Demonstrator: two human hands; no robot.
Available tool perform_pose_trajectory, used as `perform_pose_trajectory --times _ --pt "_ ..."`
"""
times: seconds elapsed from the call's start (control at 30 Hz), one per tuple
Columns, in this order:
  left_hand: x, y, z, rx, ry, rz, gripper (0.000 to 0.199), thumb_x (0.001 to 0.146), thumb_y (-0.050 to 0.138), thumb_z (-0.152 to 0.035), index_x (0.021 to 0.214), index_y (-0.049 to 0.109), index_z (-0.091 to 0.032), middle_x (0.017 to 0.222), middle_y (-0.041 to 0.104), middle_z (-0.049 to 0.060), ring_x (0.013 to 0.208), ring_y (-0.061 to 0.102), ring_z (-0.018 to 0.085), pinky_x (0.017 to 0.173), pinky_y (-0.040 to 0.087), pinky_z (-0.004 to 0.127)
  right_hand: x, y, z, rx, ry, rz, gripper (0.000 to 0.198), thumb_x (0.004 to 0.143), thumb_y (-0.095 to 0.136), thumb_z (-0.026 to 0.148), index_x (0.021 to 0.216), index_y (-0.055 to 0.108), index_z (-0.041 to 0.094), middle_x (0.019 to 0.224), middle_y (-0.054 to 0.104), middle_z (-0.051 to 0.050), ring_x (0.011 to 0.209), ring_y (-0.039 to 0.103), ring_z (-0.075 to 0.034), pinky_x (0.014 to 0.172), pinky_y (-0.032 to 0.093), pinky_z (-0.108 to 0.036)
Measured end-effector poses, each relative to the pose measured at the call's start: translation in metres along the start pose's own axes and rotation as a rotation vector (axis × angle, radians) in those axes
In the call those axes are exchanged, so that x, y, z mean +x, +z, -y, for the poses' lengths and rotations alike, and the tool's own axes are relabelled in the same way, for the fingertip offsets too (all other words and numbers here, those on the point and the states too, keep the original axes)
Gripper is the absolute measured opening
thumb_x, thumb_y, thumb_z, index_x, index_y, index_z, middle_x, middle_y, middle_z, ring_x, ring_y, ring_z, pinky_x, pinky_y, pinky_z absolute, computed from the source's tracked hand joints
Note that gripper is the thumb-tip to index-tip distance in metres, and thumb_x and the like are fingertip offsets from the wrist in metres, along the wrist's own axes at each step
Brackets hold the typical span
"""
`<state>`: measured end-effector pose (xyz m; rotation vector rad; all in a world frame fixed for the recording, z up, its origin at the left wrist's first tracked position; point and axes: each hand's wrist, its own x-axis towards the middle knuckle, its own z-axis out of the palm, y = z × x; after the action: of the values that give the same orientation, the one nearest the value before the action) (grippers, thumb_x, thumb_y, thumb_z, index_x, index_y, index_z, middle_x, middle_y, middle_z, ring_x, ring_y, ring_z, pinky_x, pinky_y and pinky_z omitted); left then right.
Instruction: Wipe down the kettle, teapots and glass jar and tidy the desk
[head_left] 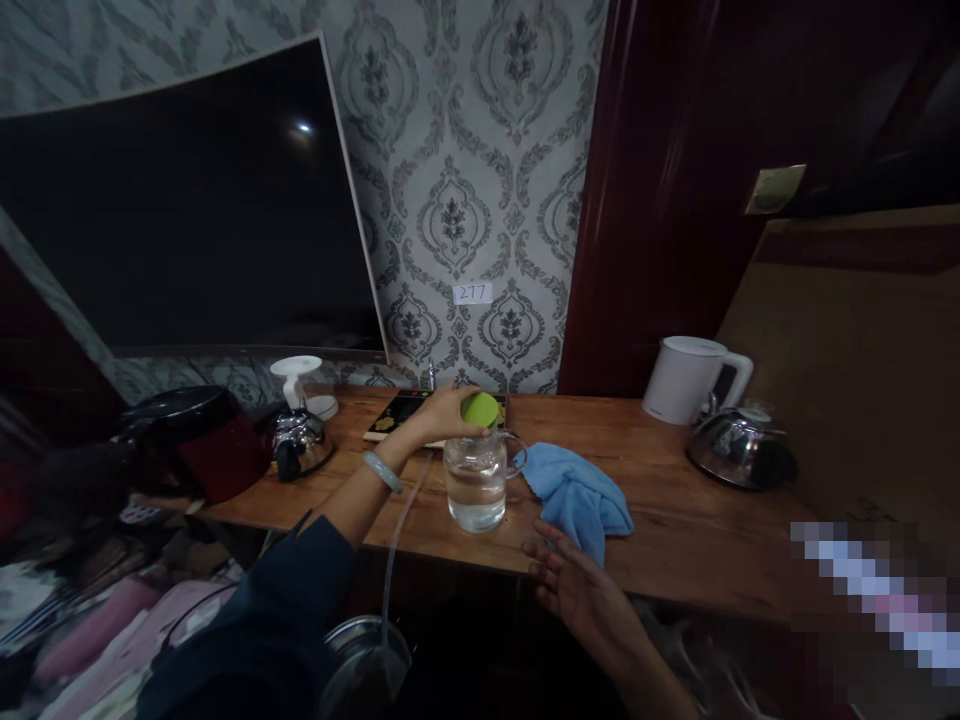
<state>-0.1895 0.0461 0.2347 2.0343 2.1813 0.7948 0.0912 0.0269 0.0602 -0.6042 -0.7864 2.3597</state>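
Observation:
A clear glass pitcher [477, 498], partly filled with clear liquid, stands upright near the table's front edge, its handle to the right. My left hand [444, 412] is closed around a green lid [479, 409] at the pitcher's mouth. The lid's top tilts toward me; whether it touches the glass I cannot tell. Palm up and fingers apart, my right hand [574, 580] is held just in front of the table edge with nothing in it. Beside the pitcher, to the right, lies a crumpled blue cloth [577, 492] that hangs slightly over the edge.
A black cooking plate [394, 415] lies behind the pitcher. A thin clear hose [394, 555] runs down into a metal bucket [367, 635]. Small kettles [300, 440] and a dark red pot [217, 450] stand left. A white kettle [682, 385] and a steel teapot [739, 445] stand right.

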Motion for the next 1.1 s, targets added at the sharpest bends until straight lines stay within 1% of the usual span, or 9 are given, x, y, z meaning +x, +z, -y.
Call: perform_pose_trajectory --times 0.17,0.3,0.4,0.5,0.6,0.7,0.87,1.0,1.1 --pt "0.005 0.000 0.007 -0.105 0.050 0.036 0.072 0.049 0.092 -0.048 0.114 0.077 -0.022 0.101 0.073 0.009 0.109 0.064 0.036 0.099 0.049 0.041 0.004 0.000 0.007 -0.022 -0.005 -0.005 0.051 0.069 0.088 0.047 0.113 0.071 0.028 0.103 0.077 -0.005 0.084 0.069 -0.018 0.070 0.051 -0.029" --pt "0.010 0.000 0.009 -0.152 0.032 0.031 0.072 0.040 0.095 -0.049 0.105 0.079 -0.022 0.093 0.074 0.007 0.099 0.068 0.034 0.091 0.052 0.037 0.006 0.003 0.018 -0.062 -0.023 0.016 0.051 0.070 0.086 0.049 0.115 0.070 0.028 0.104 0.076 -0.005 0.086 0.069 -0.020 0.073 0.050 -0.031" --pt "0.011 -0.002 0.008 -0.120 0.056 0.055 0.073 0.042 0.094 -0.051 0.107 0.078 -0.022 0.100 0.074 0.008 0.104 0.068 0.034 0.093 0.051 0.035 0.008 0.014 0.030 -0.117 -0.078 -0.008 0.053 0.068 0.087 0.049 0.113 0.070 0.027 0.101 0.076 -0.004 0.085 0.067 -0.019 0.072 0.049 -0.031" --pt "0.006 -0.004 0.007 -0.141 0.067 0.102 0.077 0.047 0.092 -0.052 0.115 0.076 -0.020 0.113 0.074 0.012 0.116 0.064 0.036 0.100 0.048 0.038 0.017 0.033 0.046 -0.221 -0.218 -0.052 0.052 0.068 0.087 0.047 0.113 0.071 0.027 0.103 0.076 -0.005 0.090 0.067 -0.021 0.075 0.049 -0.032" --pt "-0.003 -0.004 0.007 -0.361 0.023 0.061 0.068 0.062 0.086 -0.056 0.118 0.075 -0.019 0.124 0.073 0.014 0.123 0.062 0.035 0.106 0.046 0.039 0.040 0.056 0.065 -0.349 -0.408 -0.096 0.048 0.071 0.084 0.049 0.111 0.071 0.026 0.110 0.076 -0.007 0.101 0.066 -0.024 0.084 0.049 -0.036" --pt "-0.012 0.005 0.012 -0.693 -0.051 -0.090 0.053 0.076 0.075 -0.060 0.111 0.076 -0.020 0.120 0.075 0.012 0.118 0.065 0.030 0.103 0.048 0.039 0.076 0.078 0.081 -0.448 -0.528 -0.077 0.051 0.067 0.085 0.051 0.110 0.071 0.027 0.117 0.074 -0.007 0.114 0.063 -0.026 0.096 0.047 -0.040" --pt "-0.020 0.028 0.024 -1.028 -0.166 -0.107 0.048 0.067 0.084 -0.058 0.089 0.078 -0.016 0.092 0.079 0.010 0.099 0.069 0.027 0.094 0.050 0.038 0.132 0.104 0.092 -0.552 -0.590 -0.051 0.052 0.065 0.080 0.059 0.102 0.072 0.025 0.110 0.074 -0.005 0.110 0.064 -0.025 0.098 0.047 -0.039" --pt "-0.021 0.040 0.030 -1.151 -0.272 -0.183 0.048 0.062 0.087 -0.054 0.087 0.078 -0.014 0.086 0.078 0.009 0.099 0.069 0.027 0.090 0.050 0.036 0.155 0.110 0.087 -0.645 -0.558 -0.022 0.050 0.062 0.074 0.067 0.080 0.073 0.020 0.090 0.077 -0.007 0.096 0.066 -0.026 0.088 0.050 -0.038" --pt "-0.018 0.044 0.030 -1.205 -0.302 -0.197 0.046 0.059 0.089 -0.051 0.083 0.078 -0.014 0.086 0.079 0.010 0.099 0.070 0.028 0.089 0.050 0.037 0.161 0.107 0.083 -0.683 -0.555 -0.038 0.047 0.062 0.072 0.066 0.074 0.072 0.020 0.082 0.077 -0.006 0.090 0.065 -0.026 0.085 0.048 -0.037"
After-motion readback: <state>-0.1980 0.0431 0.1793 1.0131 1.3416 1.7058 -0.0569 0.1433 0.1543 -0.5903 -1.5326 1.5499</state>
